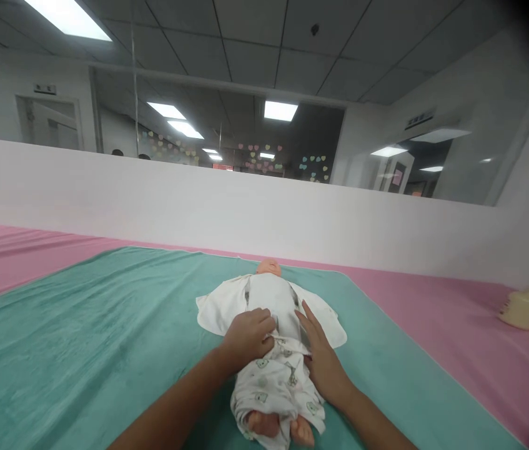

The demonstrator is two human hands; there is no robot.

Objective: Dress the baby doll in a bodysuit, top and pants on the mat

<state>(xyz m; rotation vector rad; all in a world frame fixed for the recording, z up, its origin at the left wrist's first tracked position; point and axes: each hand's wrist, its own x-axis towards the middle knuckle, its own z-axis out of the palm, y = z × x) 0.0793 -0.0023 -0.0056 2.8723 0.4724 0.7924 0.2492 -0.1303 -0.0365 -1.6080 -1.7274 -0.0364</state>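
A baby doll (268, 267) lies on its back with its head away from me and its bare feet (302, 431) towards me. It wears a white top (268, 292), spread wide at both sides, and white printed trousers (264, 378). My left hand (249, 337) is closed at the trousers' waist, its fingers curled over the waistband and the hem of the top. Along the doll's other side, my right hand (323, 359) rests with fingers stretched out, touching the top and the waist. The right thumb is mostly hidden.
A green sheet (118, 331) lies under the doll, over a pink cover (414, 306). At the right edge is a cream-coloured item (521, 309) with brown parts beside it, not clearly made out. A white wall (245, 206) with windows above stands behind.
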